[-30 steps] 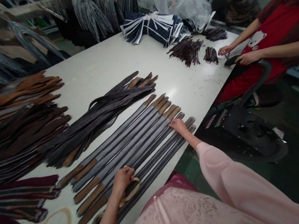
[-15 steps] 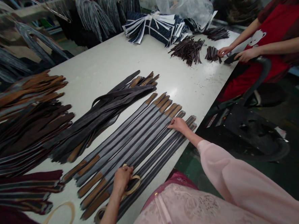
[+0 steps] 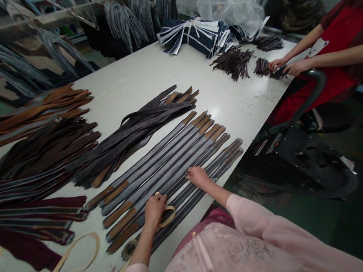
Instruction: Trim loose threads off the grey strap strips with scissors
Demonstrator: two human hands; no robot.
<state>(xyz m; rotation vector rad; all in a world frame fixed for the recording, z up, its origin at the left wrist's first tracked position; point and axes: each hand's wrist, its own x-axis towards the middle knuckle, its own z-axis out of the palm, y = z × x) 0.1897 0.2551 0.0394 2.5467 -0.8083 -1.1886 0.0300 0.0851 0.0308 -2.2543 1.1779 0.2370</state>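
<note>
Nearest, the person's pink patterned garment (image 3: pixel 219 252) meets the edge of a smooth white table (image 3: pixel 190 72). A coiled roll of pale yellow tape (image 3: pixel 126 250) lies beside the left wrist, and a loose loop of the same tape rests to the left. The left hand (image 3: pixel 155 207) has thumb and fingers clamped on a length of flat pale yellow tape (image 3: pixel 174 212), which curls out beside it, above a row of long grey fabric strips with dark edges and brown ends (image 3: pixel 159 167). These lie side by side, slanting across the table. The right hand (image 3: pixel 198 176) is over the near side of this row, fingertips together; what, if anything, sits between them is too small to tell.

Beyond the row lies a tangled pile of charcoal strips (image 3: pixel 132 135), with dark brown folded strips (image 3: pixel 47 152) to its left. Farther off, a co-worker in a red apron (image 3: pixel 347 31) reaches to a small dark bundle (image 3: pixel 261 66). A navy patterned fabric bundle tied in white (image 3: pixel 200 38) sits at the far edge.
</note>
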